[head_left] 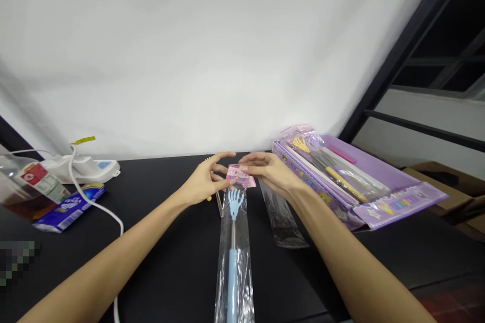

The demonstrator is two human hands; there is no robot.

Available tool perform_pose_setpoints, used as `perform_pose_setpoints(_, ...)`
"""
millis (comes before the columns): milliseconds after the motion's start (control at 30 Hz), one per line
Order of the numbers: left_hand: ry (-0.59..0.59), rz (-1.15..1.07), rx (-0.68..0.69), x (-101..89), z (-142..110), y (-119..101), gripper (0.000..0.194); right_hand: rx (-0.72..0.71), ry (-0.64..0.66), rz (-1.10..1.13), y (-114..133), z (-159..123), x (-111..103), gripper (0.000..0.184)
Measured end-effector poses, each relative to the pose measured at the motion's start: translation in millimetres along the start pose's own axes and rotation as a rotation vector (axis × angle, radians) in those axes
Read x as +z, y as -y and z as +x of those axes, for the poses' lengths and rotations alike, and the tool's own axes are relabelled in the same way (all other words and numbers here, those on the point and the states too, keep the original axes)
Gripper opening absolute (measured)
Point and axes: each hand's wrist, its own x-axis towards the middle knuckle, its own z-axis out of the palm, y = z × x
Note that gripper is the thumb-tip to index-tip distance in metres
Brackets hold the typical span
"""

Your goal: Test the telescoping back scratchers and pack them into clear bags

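Note:
A light blue back scratcher [233,267] with a hand-shaped head lies in a long clear plastic sleeve [246,272], its handle running towards me. At the sleeve's far end is a pink printed header card [242,177]. My left hand [206,180] pinches the card's left side, thumb on top and index finger stretched past it. From the other side, my right hand [271,172] has its thumb and fingers closed on the card's upper right. Under my right forearm lies another clear plastic sleeve [280,222]. Some thin, gold-coloured item [209,198] is partly hidden behind my left hand.
On the right, a purple display box [341,146] holds more packaged scratchers, one yellow [344,184]. At left are a power strip [108,169], a white cable [98,205], a bottle of dark liquid [28,207] and a blue packet [71,209]. A white wall [189,60] backs the black table [170,272].

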Motion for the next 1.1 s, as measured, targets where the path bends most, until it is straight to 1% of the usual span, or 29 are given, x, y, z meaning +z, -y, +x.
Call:
perform_pose_setpoints(67,-0.012,0.005,-0.003,-1.1,1,1,0.066,-0.019,0.059,-0.024,6,-3,0,0.024)
perform_pose_setpoints(133,-0.020,-0.001,-0.004,-2.4,1,3,0.067,-0.012,0.082,-0.052,9,-5,0,0.025)
perform_pose_setpoints(200,-0.021,-0.014,-0.003,-3.2,1,3,0.068,-0.018,0.039,-0.113,7,-3,-1,0.027)
perform_pose_setpoints(300,-0.046,-0.017,-0.016,-2.7,1,3,0.067,-0.080,-0.048,-0.245,-2,2,-2,0.030)
perform_pose_setpoints(400,-0.067,-0.016,-0.035,-2.0,1,2,0.068,-0.152,-0.072,-0.290,-8,5,-1,0.031)
perform_pose_setpoints(467,-0.041,-0.003,-0.046,-2.3,0,0,0.075,-0.201,-0.083,-0.279,-8,6,1,0.029)
perform_pose_setpoints(533,0.015,0.016,-0.060,-2.7,0,-2,0.083,-0.228,-0.086,-0.261,-6,5,3,0.028)
perform_pose_setpoints(600,0.063,0.034,-0.072,-2.6,-1,-3,0.084,-0.231,-0.082,-0.245,-4,4,5,0.029)
perform_pose_setpoints(667,0.061,0.048,-0.059,-1.5,-1,-4,0.080,-0.215,-0.080,-0.234,-2,4,5,0.032)
perform_pose_setpoints(800,-0.047,0.051,-0.023,2.2,-1,-2,0.069,-0.125,-0.073,-0.244,2,2,1,0.042)
perform_pose_setpoints(900,-0.130,0.001,-0.011,3.9,3,-4,0.072,0.049,-0.058,-0.296,11,-7,1,0.041)
perform_pose_setpoints(967,-0.211,-0.047,0.018,5.2,9,-10,0.077,0.201,0.026,-0.286,21,-17,2,0.045)
perform_pose_setpoints(1000,-0.266,-0.071,0.038,6.4,14,-14,0.077,0.250,0.082,-0.271,26,-23,2,0.047)
perform_pose_setpoints(1033,-0.326,-0.088,0.060,8.3,21,-19,0.077,0.269,0.126,-0.257,32,-29,1,0.049)
perform_pose_setpoints(1067,-0.388,-0.097,0.085,11.1,28,-24,0.075,0.258,0.149,-0.253,38,-36,-1,0.047)
perform_pose_setpoints(1100,-0.442,-0.099,0.111,15.0,37,-29,0.073,0.222,0.141,-0.271,44,-41,-5,0.044)
